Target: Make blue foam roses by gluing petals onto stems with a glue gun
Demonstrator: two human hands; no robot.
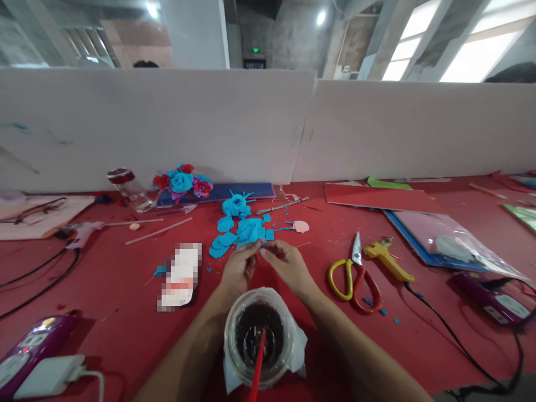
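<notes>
My left hand [239, 269] and my right hand [290, 268] meet in the middle of the table, fingertips pinched together. A bit of blue paper petal [262, 241] shows at the fingertips; the fingers hide most of it. Just beyond them lies a ruffled blue paper flower [249, 228]. Loose blue petals [221, 244] are piled to its left, with small blue squares on its right. Farther back sits another blue paper flower [235, 204]. A pale pink petal piece [301, 226] with a blue strip lies right of the pile.
Between my forearms stands a clear cup of dark drink [259, 335] with a red straw [258, 363]. Scissors [355, 273] and a yellow glue gun [387, 259] lie right. Left are a phone-shaped blurred item [181, 276], a pink glue gun [81, 234], a glass bottle [130, 190] and a bouquet [183, 181].
</notes>
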